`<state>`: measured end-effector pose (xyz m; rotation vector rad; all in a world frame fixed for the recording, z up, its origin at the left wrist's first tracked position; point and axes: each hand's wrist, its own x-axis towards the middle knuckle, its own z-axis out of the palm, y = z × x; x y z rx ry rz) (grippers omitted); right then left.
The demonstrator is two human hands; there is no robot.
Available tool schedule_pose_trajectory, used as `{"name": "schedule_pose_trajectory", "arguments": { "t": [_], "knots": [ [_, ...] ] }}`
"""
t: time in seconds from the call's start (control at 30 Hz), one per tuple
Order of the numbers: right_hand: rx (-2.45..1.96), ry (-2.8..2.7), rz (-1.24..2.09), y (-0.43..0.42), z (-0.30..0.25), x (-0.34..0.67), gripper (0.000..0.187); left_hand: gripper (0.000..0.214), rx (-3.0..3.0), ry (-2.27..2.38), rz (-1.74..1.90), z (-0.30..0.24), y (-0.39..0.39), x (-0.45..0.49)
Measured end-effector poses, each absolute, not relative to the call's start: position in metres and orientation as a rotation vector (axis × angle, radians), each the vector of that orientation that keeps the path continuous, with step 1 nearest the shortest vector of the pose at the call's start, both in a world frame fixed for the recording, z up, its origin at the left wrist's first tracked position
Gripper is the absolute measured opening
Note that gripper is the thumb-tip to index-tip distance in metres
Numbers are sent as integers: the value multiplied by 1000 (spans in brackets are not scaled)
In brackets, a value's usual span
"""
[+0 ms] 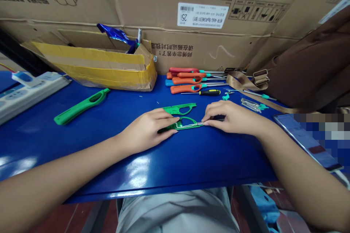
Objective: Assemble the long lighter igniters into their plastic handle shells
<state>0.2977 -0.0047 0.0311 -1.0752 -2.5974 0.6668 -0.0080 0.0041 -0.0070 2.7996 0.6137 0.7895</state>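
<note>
My left hand point(149, 129) lies on the blue table point(109, 145), fingers curled over the handle end of an open green lighter shell point(183, 125) with metal parts inside. My right hand point(232, 116) pinches the thin metal tube end of that same shell, fingers pressed together. A second green shell half point(180, 109) lies just behind them, touching neither hand.
A whole green lighter point(80, 106) lies at left. Several orange and red lighters point(188, 79) and a black-handled screwdriver point(209, 92) sit behind. A yellow-taped cardboard box point(104, 67), a power strip point(24, 89), a brown bag point(308, 72) and a phone point(308, 142) ring the work spot.
</note>
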Motion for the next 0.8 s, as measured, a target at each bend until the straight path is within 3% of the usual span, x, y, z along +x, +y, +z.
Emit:
{"name": "schedule_pose_trajectory", "arguments": {
  "t": [0.27,0.47,0.8],
  "knots": [
    [-1396,-2340,892,-2,22,282,28,31,2778,631,801,-7,-1,-6],
    [-1584,-2328,1091,8,29,277,28,31,2759,651,809,-6,-3,-4],
    [-1697,-2411,1146,11,48,267,23,32,2737,671,792,-6,-4,-5]
  ]
}}
